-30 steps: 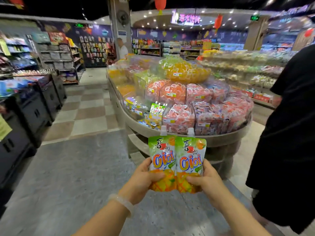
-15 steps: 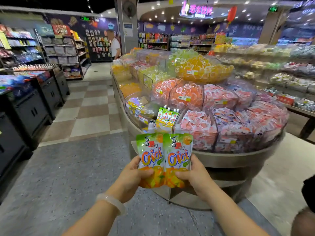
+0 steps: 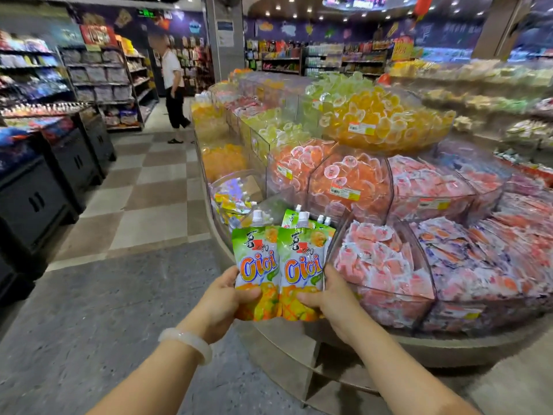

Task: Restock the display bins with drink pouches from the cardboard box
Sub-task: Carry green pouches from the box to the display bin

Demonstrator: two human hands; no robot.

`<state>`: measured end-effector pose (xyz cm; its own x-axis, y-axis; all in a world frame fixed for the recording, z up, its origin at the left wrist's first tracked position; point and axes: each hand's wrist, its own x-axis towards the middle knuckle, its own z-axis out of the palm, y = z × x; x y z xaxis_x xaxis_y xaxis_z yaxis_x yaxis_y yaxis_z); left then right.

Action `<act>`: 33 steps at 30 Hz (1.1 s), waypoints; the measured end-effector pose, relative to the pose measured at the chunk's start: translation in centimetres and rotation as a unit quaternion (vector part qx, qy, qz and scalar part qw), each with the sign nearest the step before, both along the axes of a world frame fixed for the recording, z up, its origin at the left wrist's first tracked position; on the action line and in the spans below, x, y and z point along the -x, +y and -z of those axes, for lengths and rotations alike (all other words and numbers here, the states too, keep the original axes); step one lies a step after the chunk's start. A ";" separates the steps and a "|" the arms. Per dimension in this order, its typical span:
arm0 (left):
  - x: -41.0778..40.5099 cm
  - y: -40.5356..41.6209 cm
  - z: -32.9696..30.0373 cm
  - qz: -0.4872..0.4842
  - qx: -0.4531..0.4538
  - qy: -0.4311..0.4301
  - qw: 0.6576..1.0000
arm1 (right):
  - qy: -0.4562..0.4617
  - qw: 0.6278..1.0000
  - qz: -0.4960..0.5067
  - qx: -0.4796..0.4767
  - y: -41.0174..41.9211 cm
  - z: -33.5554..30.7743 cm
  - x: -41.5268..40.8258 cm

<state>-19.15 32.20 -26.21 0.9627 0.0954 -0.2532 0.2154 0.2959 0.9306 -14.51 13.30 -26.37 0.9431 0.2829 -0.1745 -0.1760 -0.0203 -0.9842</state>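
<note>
I hold two green and orange drink pouches side by side, upright, white caps on top. My left hand (image 3: 223, 301) grips the left pouch (image 3: 257, 265) at its lower edge. My right hand (image 3: 327, 298) grips the right pouch (image 3: 302, 266) the same way. Just behind them, in a clear bin (image 3: 270, 205) of the round display, stand more pouches (image 3: 321, 224) of the same kind, only their tops showing. The cardboard box is not in view.
The round tiered display stand (image 3: 419, 345) fills the right half, its clear bins heaped with orange, yellow and pink jelly cups. Black low counters (image 3: 45, 187) line the left side. A person (image 3: 173, 91) stands far down the tiled aisle. Grey floor lies below my arms.
I have come closer to the display; the pouches now sit right in front of the bin with matching pouches. The dark-clothed person at the right has dropped out of view.
</note>
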 end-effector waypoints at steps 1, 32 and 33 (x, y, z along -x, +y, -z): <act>-1.7 0.5 0.4 0.005 -0.002 0.004 1.000 | 0.007 1.000 0.010 0.005 0.5 0.5 -1.4; -38.4 6.4 11.4 0.207 -0.236 0.232 0.920 | 0.191 0.906 0.375 0.029 9.3 11.7 -24.7; -38.7 6.2 11.5 0.207 -0.221 0.243 0.922 | 0.192 0.905 0.380 0.024 9.1 11.8 -24.8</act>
<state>19.53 38.44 -37.72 0.7238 -0.0567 -0.6877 0.6471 -0.2902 0.7050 10.33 22.44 -38.14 0.7298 -0.4385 -0.5246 -0.4854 0.2080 -0.8492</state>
